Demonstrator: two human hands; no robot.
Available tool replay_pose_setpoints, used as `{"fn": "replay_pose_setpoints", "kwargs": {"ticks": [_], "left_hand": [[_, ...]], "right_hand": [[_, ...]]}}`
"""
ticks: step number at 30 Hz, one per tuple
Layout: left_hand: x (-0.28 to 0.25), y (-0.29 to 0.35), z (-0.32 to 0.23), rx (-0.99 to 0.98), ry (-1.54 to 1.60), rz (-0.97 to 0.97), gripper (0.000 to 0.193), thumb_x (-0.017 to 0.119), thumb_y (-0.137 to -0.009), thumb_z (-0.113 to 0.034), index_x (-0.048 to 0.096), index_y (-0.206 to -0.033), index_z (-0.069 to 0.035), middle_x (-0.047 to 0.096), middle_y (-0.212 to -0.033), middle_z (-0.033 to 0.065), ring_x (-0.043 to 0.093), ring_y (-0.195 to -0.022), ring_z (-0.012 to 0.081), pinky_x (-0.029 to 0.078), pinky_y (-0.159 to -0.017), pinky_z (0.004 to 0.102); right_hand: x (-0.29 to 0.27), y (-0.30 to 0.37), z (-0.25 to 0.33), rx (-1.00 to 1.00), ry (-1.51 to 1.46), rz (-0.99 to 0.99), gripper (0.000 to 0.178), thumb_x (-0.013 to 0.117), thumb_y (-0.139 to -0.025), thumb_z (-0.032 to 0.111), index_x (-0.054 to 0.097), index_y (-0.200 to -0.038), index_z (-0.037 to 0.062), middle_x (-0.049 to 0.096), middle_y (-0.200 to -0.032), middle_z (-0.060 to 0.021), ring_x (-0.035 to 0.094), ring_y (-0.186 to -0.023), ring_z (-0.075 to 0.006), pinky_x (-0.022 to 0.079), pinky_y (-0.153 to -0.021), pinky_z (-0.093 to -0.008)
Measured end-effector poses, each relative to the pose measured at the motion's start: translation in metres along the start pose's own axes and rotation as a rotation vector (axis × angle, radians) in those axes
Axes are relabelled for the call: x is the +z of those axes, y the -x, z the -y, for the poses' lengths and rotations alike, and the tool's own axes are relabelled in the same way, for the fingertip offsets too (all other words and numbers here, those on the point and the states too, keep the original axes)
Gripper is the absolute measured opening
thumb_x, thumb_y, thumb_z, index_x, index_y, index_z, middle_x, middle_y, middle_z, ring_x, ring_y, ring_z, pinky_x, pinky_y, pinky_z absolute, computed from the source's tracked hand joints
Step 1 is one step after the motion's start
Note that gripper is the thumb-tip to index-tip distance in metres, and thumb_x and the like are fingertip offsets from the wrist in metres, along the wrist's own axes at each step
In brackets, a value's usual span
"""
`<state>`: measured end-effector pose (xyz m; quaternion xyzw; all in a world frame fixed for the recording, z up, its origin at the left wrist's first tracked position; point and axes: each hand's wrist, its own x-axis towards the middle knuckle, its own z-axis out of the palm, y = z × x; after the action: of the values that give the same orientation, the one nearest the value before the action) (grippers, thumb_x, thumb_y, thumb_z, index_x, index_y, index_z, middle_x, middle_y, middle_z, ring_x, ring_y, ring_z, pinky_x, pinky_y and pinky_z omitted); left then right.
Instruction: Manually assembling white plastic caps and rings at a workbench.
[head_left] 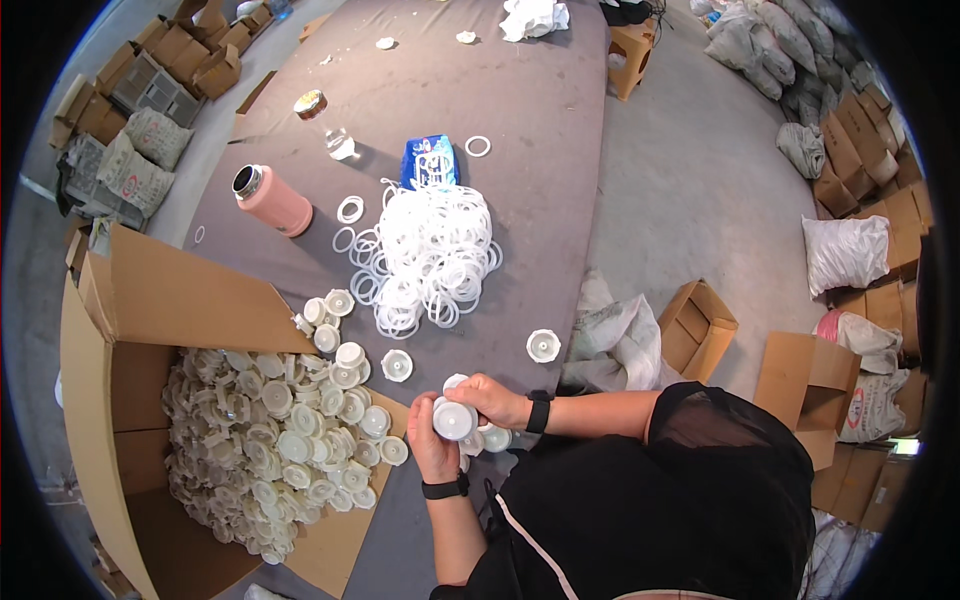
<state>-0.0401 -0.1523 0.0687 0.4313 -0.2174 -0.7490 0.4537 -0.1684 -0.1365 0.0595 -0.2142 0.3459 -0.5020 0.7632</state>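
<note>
Near the table's front edge, my left hand (428,448) is closed around a white round plastic cap (455,421), held with its flat face up. My right hand (497,400) grips the same cap from the far right side, fingers partly hidden behind it. More caps lie on the table just under and beside my hands, partly covered. A single cap (397,365) rests to the left and another cap (543,346) to the right. Beyond my hands is a heap of white plastic rings (435,245). At the left, a cardboard box (190,290) on its side spills many caps (270,430).
A blue packet (428,160) touches the far side of the ring heap. A pink flask (275,203), a clear jar (340,145) and its lid-like round piece (310,104) stand farther left. Crumpled white paper (535,18) lies at the far end. Sacks and cartons (697,330) line the floor.
</note>
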Motion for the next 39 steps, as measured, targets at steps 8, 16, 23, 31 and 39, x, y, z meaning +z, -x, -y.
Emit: {"fn": "replay_pose_setpoints", "kwargs": {"ticks": [8,16,23,31,39], "left_hand": [[-0.003,0.003,0.006,0.119,0.239,0.139,0.017,0.049,-0.084,-0.014,0.052,-0.097,-0.004,0.057,-0.084,0.0050,0.055,-0.074,0.0135,0.045,-0.068,0.0270],[-0.056,-0.050,-0.015,0.267,-0.893,-0.122,0.018,0.053,-0.082,-0.015,0.054,-0.092,0.000,0.057,-0.081,0.0042,0.052,-0.062,0.0089,0.043,-0.062,0.0225],[-0.058,-0.129,-0.035,0.863,-1.918,-0.289,0.037,0.054,-0.069,-0.003,0.050,-0.106,-0.002,0.042,-0.118,0.0200,0.036,-0.113,0.0366,0.031,-0.092,0.0438],[-0.085,-0.141,-0.038,0.754,-1.975,-0.220,0.028,0.052,-0.073,-0.006,0.052,-0.100,-0.001,0.056,-0.099,0.0151,0.051,-0.094,0.0331,0.042,-0.079,0.0385],[-0.064,-0.101,-0.034,0.845,-1.370,-0.266,0.021,0.054,-0.078,-0.004,0.056,-0.098,0.002,0.059,-0.093,0.0152,0.057,-0.084,0.0271,0.044,-0.075,0.0336]], "right_hand": [[-0.007,-0.011,0.000,0.035,-0.116,0.056,0.031,0.050,-0.084,0.034,0.055,-0.064,0.0100,0.047,-0.051,0.0054,0.037,-0.038,-0.0012,0.027,-0.033,-0.0162],[-0.035,-0.018,-0.024,0.220,0.654,0.129,0.036,0.048,-0.085,0.036,0.057,-0.067,0.0060,0.048,-0.054,0.0050,0.043,-0.047,-0.0021,0.034,-0.040,-0.0202],[-0.028,-0.018,-0.019,-0.005,1.392,0.146,0.035,0.048,-0.079,0.036,0.059,-0.070,0.0042,0.057,-0.064,-0.0134,0.055,-0.062,-0.0312,0.043,-0.056,-0.0399],[-0.050,-0.024,-0.025,-0.047,1.370,0.025,0.027,0.050,-0.076,0.033,0.057,-0.072,0.0061,0.058,-0.070,-0.0106,0.056,-0.065,-0.0287,0.043,-0.057,-0.0394],[-0.038,-0.049,-0.020,-0.236,1.040,-0.097,0.018,0.053,-0.078,0.021,0.056,-0.088,0.0062,0.056,-0.079,-0.0063,0.056,-0.067,-0.0185,0.045,-0.061,-0.0302]]}}
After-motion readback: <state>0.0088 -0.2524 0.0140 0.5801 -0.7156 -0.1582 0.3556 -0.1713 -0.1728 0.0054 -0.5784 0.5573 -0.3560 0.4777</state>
